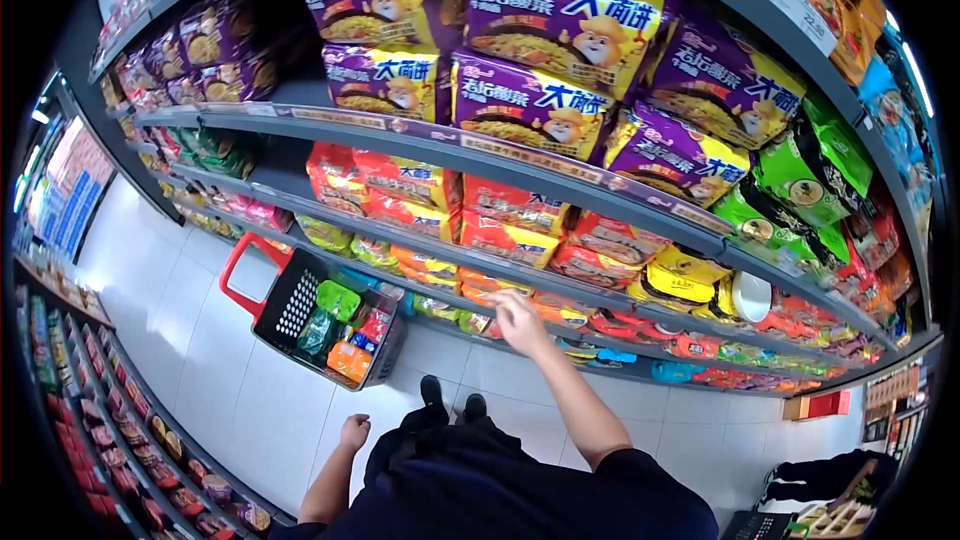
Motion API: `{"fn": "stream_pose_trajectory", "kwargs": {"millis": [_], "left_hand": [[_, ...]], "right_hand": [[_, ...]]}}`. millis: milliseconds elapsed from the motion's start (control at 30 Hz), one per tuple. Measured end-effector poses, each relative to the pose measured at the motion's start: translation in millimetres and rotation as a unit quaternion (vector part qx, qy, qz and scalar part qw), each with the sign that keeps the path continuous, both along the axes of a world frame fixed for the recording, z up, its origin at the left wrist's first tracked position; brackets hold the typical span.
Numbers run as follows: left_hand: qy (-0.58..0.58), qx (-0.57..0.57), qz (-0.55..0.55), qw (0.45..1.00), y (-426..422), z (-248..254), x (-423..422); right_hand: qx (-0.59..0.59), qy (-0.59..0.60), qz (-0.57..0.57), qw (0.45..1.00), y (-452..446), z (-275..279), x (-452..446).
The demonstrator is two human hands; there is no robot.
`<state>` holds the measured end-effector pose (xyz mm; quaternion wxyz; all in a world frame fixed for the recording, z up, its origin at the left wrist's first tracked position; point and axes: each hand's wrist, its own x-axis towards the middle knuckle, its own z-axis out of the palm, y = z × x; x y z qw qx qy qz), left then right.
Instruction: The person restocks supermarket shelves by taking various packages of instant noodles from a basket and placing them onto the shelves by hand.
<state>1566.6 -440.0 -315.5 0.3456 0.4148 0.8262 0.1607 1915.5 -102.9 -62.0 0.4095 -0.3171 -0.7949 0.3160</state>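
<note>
My right hand (515, 320) is stretched out in front of the lower shelves, with its fingers loosely apart and nothing visible in them. Just behind it are orange noodle packs (482, 283). Higher up sit red and yellow noodle packs (512, 220), and above those, purple and yellow ones (560, 15). By my side hangs my left hand (355, 432), fingers curled in and no object showing. Between the shelf and my left arm, a black shopping basket (322, 372) with a red handle (232, 278) stands on the floor, holding a green pack (338, 300), an orange pack (350, 362) and other packs.
Long grey shelves (640, 202) curve across the view. Green packs (800, 175) and a white round container (751, 297) are on the right. Another stocked shelf (125, 410) runs along the lower left. Dark clothing (825, 480) shows at lower right. Pale tiles (215, 370) cover the floor.
</note>
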Motion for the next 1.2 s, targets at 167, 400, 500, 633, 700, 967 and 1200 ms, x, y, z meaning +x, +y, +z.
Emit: {"fn": "stream_pose_trajectory", "kwargs": {"millis": [167, 400, 500, 633, 700, 967, 1200], "left_hand": [[0.036, -0.050, 0.052, 0.997, -88.8, -34.1, -29.2], [-0.032, -0.139, 0.068, 0.987, -145.2, -58.0, -87.1], [-0.035, -0.078, 0.115, 0.990, -153.4, -57.4, -122.9], [-0.081, -0.039, 0.133, 0.987, -167.5, -49.2, -182.7], [-0.046, -0.089, 0.123, 0.987, -176.7, -47.7, -211.0], [-0.046, -0.130, 0.121, 0.983, -165.8, -58.9, -276.2], [0.006, -0.075, -0.060, 0.995, -119.1, -96.3, -289.5]], "right_hand": [[-0.032, -0.154, 0.141, 0.977, -42.8, -40.8, -45.7], [-0.096, -0.278, 0.211, 0.932, -116.8, -49.9, -114.1], [-0.100, -0.251, 0.183, 0.945, -148.4, -49.8, -155.1], [-0.092, -0.214, 0.174, 0.957, -189.4, -50.5, -203.7], [-0.103, -0.209, 0.160, 0.959, -205.3, -44.2, -218.6], [-0.121, -0.230, 0.069, 0.963, -224.3, -48.0, -210.8], [-0.105, -0.242, 0.030, 0.964, -201.8, -82.8, -212.5]]}}
